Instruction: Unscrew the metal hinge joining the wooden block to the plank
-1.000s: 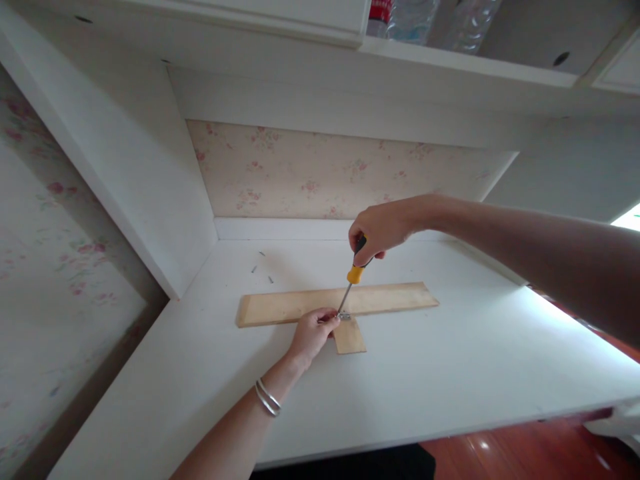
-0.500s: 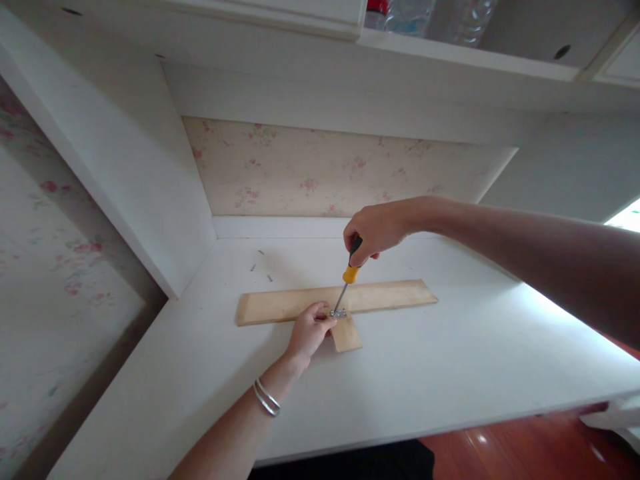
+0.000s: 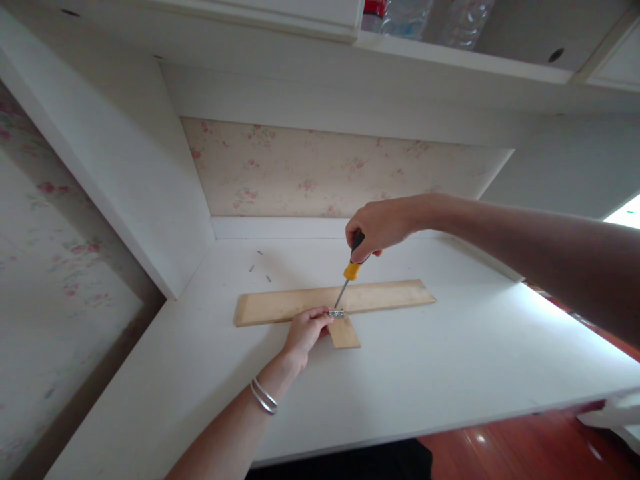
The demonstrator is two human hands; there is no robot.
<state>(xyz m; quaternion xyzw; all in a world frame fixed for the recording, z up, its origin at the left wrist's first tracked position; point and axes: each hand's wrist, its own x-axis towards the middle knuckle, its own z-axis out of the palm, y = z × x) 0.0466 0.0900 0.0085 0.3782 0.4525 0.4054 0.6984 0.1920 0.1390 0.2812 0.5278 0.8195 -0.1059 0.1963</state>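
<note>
My right hand (image 3: 376, 228) is wrapped round the handle of a screwdriver (image 3: 352, 269) with a black and yellow grip. Its shaft slants down to a small metal hinge (image 3: 336, 314), which lies where a short wooden piece (image 3: 346, 335) meets the long wooden board (image 3: 385, 293). Beside the hinge, my left hand (image 3: 306, 335) pinches its left end and the edge of the wood; part of its fingers is hidden beneath. Whether a screw sits under the screwdriver's tip is too small to tell.
Several small screws (image 3: 269, 279) lie on the white tabletop (image 3: 425, 373) behind the board's left part. A white side panel (image 3: 115, 160) bounds the left. Overhead is a shelf (image 3: 465, 60) with plastic bottles (image 3: 407, 17).
The view has shifted very slightly. My right hand stays on the screwdriver, turned a little, and my left hand keeps its place at the hinge.
</note>
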